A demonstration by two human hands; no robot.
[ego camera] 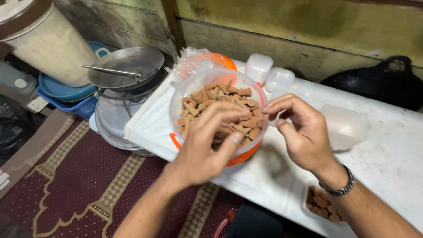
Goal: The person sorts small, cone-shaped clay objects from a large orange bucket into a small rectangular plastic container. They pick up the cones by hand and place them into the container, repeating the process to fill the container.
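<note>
My left hand (207, 143) dips fingers into clear bowl (185, 86), loosely curled over brown cones (220, 110); right hand (299, 132) pinches at rim. Best pick gently, few cones per pinch, keep bowl steady on worktop (387, 154).

The setting was a home workspace, likely a small household packing corner. A low white desk (387, 163) stood against a worn, unpainted wooden plank wall (308, 31). A maroon patterned woven carpet (79, 176) covered the floor. Household items were stacked beside the desk: a round metal pan with a long handle (125, 66), a blue plastic basket (83, 105) and a large cream cylindrical container with a brown lid (44, 39). Small clear plastic boxes (346, 125) stood on the desk, and a dark bag (387, 81) lay at the wall.
</note>
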